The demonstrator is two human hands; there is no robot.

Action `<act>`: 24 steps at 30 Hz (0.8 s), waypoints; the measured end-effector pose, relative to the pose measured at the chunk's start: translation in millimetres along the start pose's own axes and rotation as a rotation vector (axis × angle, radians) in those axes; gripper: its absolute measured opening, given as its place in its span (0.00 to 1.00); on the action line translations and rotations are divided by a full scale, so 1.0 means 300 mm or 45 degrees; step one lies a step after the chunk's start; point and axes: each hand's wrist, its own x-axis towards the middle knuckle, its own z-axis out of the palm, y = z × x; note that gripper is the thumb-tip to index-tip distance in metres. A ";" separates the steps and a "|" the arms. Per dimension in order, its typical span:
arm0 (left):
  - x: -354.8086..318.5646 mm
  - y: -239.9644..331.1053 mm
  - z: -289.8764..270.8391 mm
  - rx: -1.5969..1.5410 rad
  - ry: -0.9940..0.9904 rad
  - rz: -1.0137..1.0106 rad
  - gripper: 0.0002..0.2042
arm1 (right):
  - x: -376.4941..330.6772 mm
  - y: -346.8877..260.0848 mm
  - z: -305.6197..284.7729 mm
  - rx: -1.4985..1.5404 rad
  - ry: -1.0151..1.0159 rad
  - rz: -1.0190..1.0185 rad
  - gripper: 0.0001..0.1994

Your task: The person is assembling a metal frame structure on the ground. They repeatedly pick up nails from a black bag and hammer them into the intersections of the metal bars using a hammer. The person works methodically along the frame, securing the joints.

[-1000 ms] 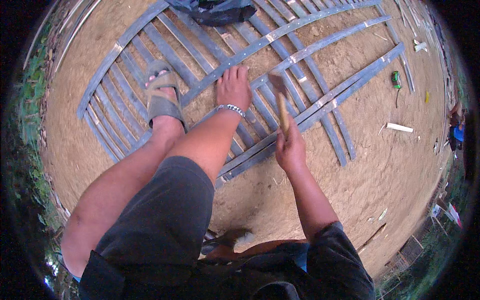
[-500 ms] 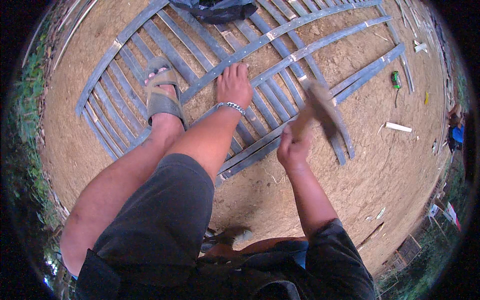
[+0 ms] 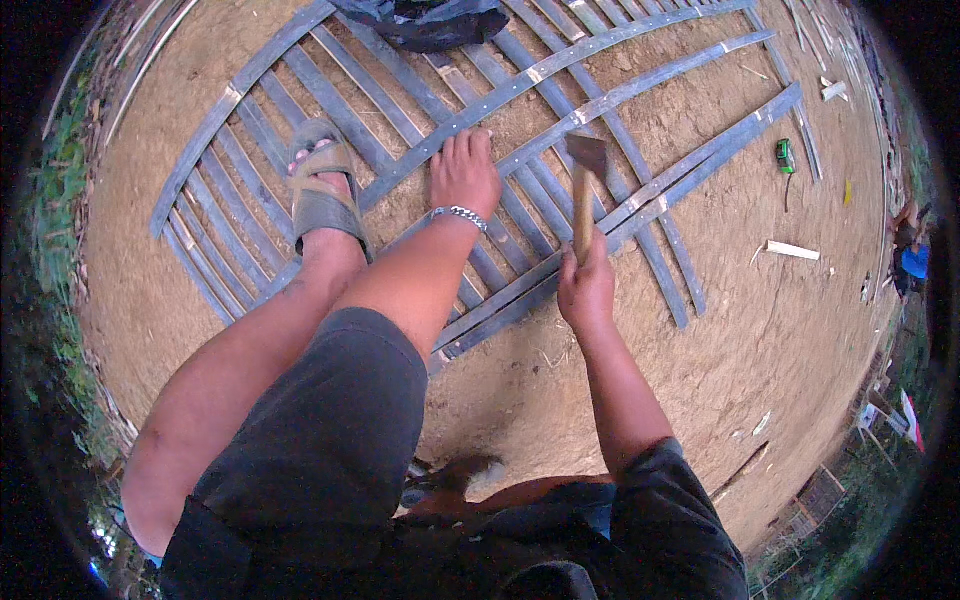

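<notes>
A lattice of dark grey-blue slats lies on the ground, looking like split bamboo, with long strips crossing many short ones. My left hand, a chain bracelet on its wrist, presses down on a long strip, fingers stretched forward and holding nothing. In my right hand is a hatchet, gripped by its wooden handle. Its dark, wedge-shaped head is raised over the slats near the lattice's near right part. My sandalled foot stands on the slats left of my left hand.
A black plastic bag lies on the far slats. To the right are a green tape measure or similar small object and a pale offcut on the dirt. A person in blue is at the far right edge.
The hatchet has gone from blurred and tilted right to upright and sharp, its head moving left and away from me. My left hand and foot stay almost in place.
</notes>
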 end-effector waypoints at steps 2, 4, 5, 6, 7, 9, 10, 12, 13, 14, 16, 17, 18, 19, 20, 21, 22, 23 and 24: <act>-0.001 0.005 -0.002 -0.016 0.045 0.018 0.15 | -0.010 0.054 0.024 0.240 0.124 0.115 0.13; 0.003 -0.001 0.003 -0.053 0.044 0.009 0.15 | -0.017 0.043 0.054 0.792 0.291 0.294 0.12; 0.000 0.000 0.005 -0.072 0.043 0.006 0.15 | -0.023 0.035 0.073 1.071 0.370 0.380 0.11; -0.002 -0.008 0.007 -0.127 0.051 -0.021 0.14 | -0.015 -0.018 0.083 1.242 0.436 0.405 0.10; 0.000 -0.014 0.007 -0.182 0.059 -0.036 0.14 | -0.010 -0.027 0.099 1.311 0.462 0.436 0.10; 0.018 -0.018 0.008 -0.369 0.171 -0.030 0.14 | 0.005 -0.027 0.136 1.449 0.518 0.497 0.10; 0.034 -0.033 -0.003 -0.484 0.277 -0.011 0.15 | 0.001 -0.047 0.158 1.376 0.527 0.576 0.10; 0.119 -0.061 -0.049 -0.546 0.547 0.130 0.15 | -0.012 -0.054 0.188 1.405 0.532 0.594 0.10; 0.195 -0.042 -0.083 -0.564 0.690 0.199 0.14 | -0.016 -0.031 0.192 1.396 0.552 0.615 0.10; 0.282 -0.045 -0.141 -0.558 0.831 0.263 0.13 | -0.016 -0.025 0.201 1.371 0.548 0.585 0.10; 0.477 -0.091 -0.249 -0.239 0.866 0.471 0.10 | -0.013 -0.035 0.213 1.389 0.535 0.550 0.10; 0.560 -0.091 -0.293 -0.095 0.857 0.441 0.07 | -0.011 -0.033 0.209 1.384 0.540 0.535 0.10; 0.629 -0.094 -0.336 0.107 0.538 0.296 0.10 | -0.014 -0.030 0.200 1.359 0.529 0.546 0.10; 0.708 -0.111 -0.373 0.144 0.166 0.070 0.12 | -0.014 -0.045 0.196 1.345 0.501 0.553 0.10; 0.801 -0.178 -0.367 0.447 -0.121 0.094 0.14 | -0.010 -0.054 0.193 1.328 0.475 0.554 0.10; 0.870 -0.229 -0.361 0.673 -0.364 0.156 0.13 | -0.007 -0.056 0.197 1.336 0.471 0.554 0.10; 0.881 -0.246 -0.352 0.680 -0.431 0.204 0.14 | -0.007 -0.051 0.197 1.340 0.475 0.555 0.10; 0.890 -0.257 -0.334 0.689 -0.497 0.249 0.14 | -0.009 -0.046 0.199 1.345 0.475 0.555 0.10; 0.876 -0.234 -0.305 0.701 -0.479 0.219 0.14 | -0.009 -0.027 0.201 1.314 0.496 0.560 0.10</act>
